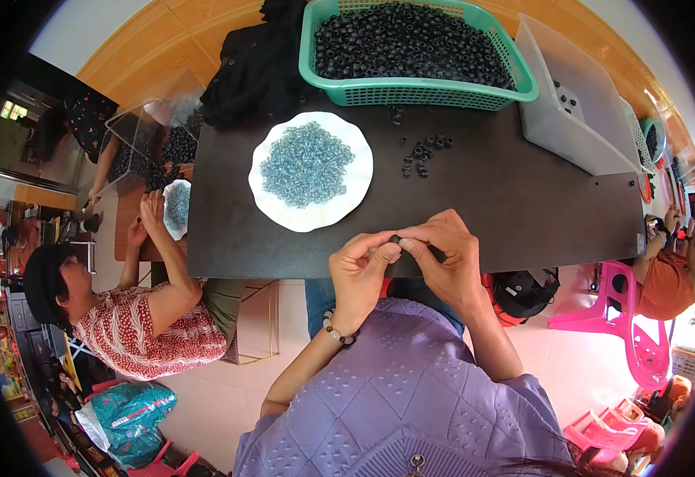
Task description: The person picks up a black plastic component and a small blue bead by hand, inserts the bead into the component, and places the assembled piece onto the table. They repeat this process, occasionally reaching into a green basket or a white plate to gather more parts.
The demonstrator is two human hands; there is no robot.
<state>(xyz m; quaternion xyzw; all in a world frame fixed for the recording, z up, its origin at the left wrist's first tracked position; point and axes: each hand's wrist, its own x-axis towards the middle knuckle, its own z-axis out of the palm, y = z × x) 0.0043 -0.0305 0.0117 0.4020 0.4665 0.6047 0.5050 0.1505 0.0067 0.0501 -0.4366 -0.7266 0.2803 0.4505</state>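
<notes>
Left hand (pixel 361 270) and right hand (pixel 441 253) together, pinching one small black ring (pixel 396 238) above table (pixel 522 199) edge. Probably light, stiff, easily dropped; best gripped by rim.

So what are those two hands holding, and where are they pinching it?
A small black ring, pinched by its sides between the fingertips of the left hand and the right hand. It is mostly hidden.

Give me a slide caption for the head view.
Both hands pinch a small black ring beside a white plate of blue beads.
</notes>
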